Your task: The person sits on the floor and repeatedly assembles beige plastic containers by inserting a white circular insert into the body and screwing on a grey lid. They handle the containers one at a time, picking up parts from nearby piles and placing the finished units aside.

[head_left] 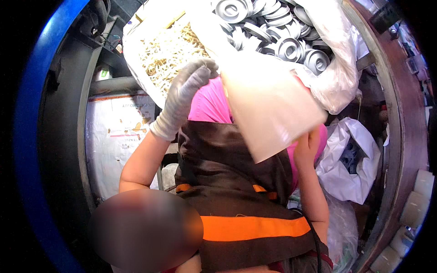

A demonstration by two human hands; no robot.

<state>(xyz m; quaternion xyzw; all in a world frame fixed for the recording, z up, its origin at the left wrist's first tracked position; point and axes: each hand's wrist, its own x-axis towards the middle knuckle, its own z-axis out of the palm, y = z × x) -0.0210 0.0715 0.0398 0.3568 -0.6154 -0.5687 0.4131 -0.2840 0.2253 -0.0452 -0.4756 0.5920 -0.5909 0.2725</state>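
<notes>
My left hand [189,84], in a pale glove with darkened fingertips, is raised beside a white bag [132,45] of small yellowish pieces [168,52]. Its fingers are bent and pressed together; whatever they may hold is hidden. A smooth cream-coloured sheet [277,113] slants across the middle, in front of my pink-covered lap [211,102]. My bare right hand [309,143] is at the sheet's lower right edge. The sheet covers its fingers, so I cannot tell whether they grip it.
Grey ringed round parts [289,49] fill a clear-lined bag [339,86] at the far right. Another white bag [364,159] with dark contents stands at right. A dark frame [88,118] runs along the left; a brown ledge [405,195] borders the right.
</notes>
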